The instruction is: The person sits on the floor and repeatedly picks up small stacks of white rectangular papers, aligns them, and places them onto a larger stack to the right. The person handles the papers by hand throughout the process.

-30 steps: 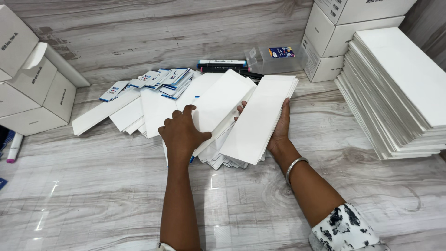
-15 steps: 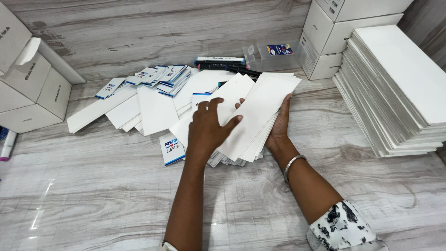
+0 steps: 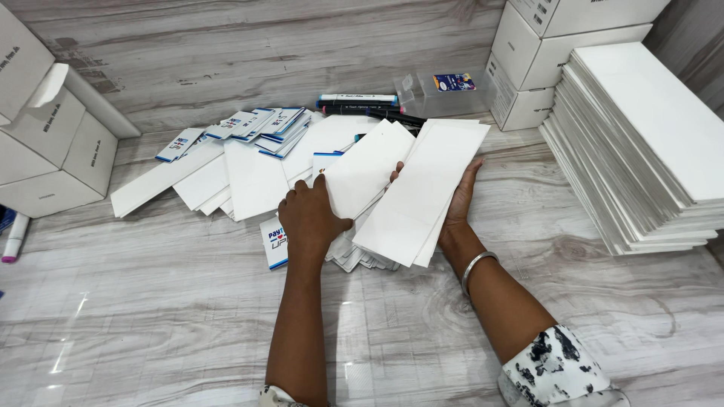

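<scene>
Head view: our right hand (image 3: 458,197) cups a slanting bundle of white cards (image 3: 422,192); our left hand (image 3: 311,218) presses fingers-together on loose cards (image 3: 362,169) just left.

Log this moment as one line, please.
left hand: pressing on loose white cards | right hand: holding card bundle | tall card stack: right

Left hand (image 3: 309,218) pressing flat on a loose heap of white cards (image 3: 354,177), right hand (image 3: 458,202) cupping a squared bundle of cards (image 3: 426,192) beside it, markers (image 3: 360,105) behind, tall card stack (image 3: 641,143) at right, on the table (image 3: 188,316).
</scene>
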